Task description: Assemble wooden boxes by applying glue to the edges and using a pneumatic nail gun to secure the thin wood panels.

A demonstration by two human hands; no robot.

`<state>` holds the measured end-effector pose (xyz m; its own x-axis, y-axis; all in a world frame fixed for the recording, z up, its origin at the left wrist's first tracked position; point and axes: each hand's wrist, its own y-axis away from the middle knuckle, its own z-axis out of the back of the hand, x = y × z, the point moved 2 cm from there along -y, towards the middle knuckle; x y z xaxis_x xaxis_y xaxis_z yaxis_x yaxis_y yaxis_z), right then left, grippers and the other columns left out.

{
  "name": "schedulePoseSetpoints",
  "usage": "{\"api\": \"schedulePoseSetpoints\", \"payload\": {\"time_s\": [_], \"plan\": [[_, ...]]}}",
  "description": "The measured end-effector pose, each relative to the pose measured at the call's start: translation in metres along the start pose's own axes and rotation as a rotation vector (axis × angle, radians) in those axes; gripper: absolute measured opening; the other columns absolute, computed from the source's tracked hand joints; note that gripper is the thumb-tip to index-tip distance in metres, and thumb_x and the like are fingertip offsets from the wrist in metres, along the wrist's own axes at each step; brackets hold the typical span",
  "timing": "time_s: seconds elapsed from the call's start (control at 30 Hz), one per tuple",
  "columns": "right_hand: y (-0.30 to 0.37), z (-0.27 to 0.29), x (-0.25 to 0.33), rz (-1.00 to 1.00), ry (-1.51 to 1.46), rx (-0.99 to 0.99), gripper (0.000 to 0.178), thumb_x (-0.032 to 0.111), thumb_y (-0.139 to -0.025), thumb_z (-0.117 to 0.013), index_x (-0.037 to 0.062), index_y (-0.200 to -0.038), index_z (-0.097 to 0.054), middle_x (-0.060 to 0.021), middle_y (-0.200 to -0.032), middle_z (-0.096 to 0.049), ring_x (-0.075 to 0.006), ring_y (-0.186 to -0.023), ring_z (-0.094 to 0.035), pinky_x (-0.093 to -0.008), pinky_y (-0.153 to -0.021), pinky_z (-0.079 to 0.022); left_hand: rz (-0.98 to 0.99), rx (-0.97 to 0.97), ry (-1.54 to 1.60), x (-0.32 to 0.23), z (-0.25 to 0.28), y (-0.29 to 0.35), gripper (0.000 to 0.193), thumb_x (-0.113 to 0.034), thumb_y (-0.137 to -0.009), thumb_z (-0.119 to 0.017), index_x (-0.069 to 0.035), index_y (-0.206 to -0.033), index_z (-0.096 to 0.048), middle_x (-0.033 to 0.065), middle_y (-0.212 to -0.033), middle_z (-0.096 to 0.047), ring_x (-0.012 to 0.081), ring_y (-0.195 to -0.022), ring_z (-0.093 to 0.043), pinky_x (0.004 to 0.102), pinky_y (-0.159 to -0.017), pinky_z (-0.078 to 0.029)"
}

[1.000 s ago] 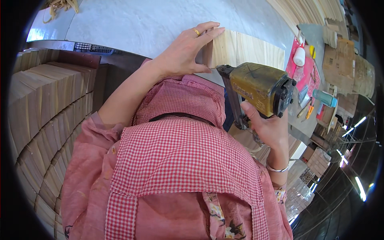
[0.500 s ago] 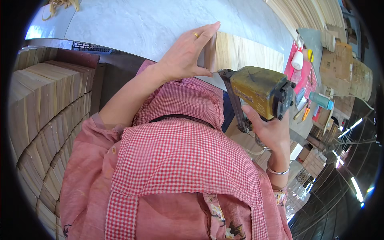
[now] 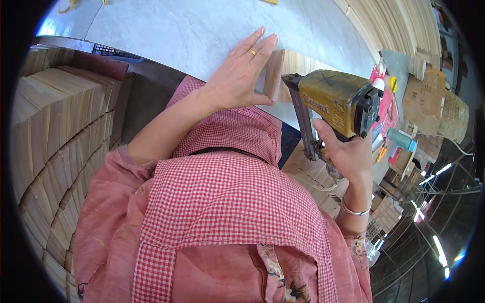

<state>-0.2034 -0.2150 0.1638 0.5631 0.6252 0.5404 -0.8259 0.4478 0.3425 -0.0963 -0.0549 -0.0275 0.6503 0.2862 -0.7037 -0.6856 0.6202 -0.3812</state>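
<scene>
My right hand is wrapped round the handle of a worn yellow nail gun, its dark nose over the near part of a pale wooden piece. That piece, a box or assembled boards, lies on the grey tabletop with a darker board across its left end. The nail gun hides much of it. My left hand is at that left end, fingers stretched out past the far corner and thumb near the close corner. Whether the thumb touches the wood I cannot tell.
Stacked boards rise at my left, below the table. More long boards lie at the far right. Right of the nail gun are a blue-green bottle, a yellow roll and cardboard boxes.
The nail gun has moved slightly up and to the right with my right hand. My left hand's fingers have spread more and its palm has turned flatter beside the wooden piece.
</scene>
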Motion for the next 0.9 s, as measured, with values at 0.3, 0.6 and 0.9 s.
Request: {"api": "schedulePoseSetpoints", "payload": {"time_s": [0.3, 0.6, 0.9], "plan": [[-0.003, 0.006, -0.005, 0.049, -0.042, -0.018, 0.035, 0.013, -0.081, -0.084, -0.0062, -0.104, -0.067, -0.0134, -0.092, -0.075, -0.0201, -0.074, -0.069, -0.0308, -0.063, -0.055, -0.229, -0.14, -0.071, -0.001, 0.022, 0.03, 0.073, -0.026, -0.078, -0.082, -0.007, -0.141, -0.051, 0.0122, -0.132, -0.059, 0.0323, -0.13, -0.051, 0.0428, -0.11, -0.042], [0.011, 0.059, -0.116, -0.273, -0.047, -0.488, 0.036, 0.017, -0.086, -0.077, -0.0041, -0.112, -0.064, -0.015, -0.091, -0.072, -0.0228, -0.072, -0.067, -0.0347, -0.068, -0.055, 0.592, 0.168, 0.59, -0.011, 0.027, -0.029, 0.047, -0.01, -0.09, -0.065, -0.002, -0.136, -0.057, 0.0151, -0.119, -0.061, 0.0234, -0.1, -0.063, 0.0332, -0.083, -0.056], [-0.034, 0.076, -0.364, -0.236, 0.598, -0.699, 0.045, 0.024, -0.089, -0.07, -0.0014, -0.125, -0.059, -0.0226, -0.1, -0.071, -0.0406, -0.079, -0.068, -0.0467, -0.077, -0.055, 0.718, 0.324, 0.719, -0.02, 0.02, -0.053, 0.049, -0.008, -0.09, -0.062, -0.002, -0.138, -0.056, 0.0157, -0.113, -0.061, 0.0216, -0.094, -0.063, 0.0279, -0.077, -0.056]]}}
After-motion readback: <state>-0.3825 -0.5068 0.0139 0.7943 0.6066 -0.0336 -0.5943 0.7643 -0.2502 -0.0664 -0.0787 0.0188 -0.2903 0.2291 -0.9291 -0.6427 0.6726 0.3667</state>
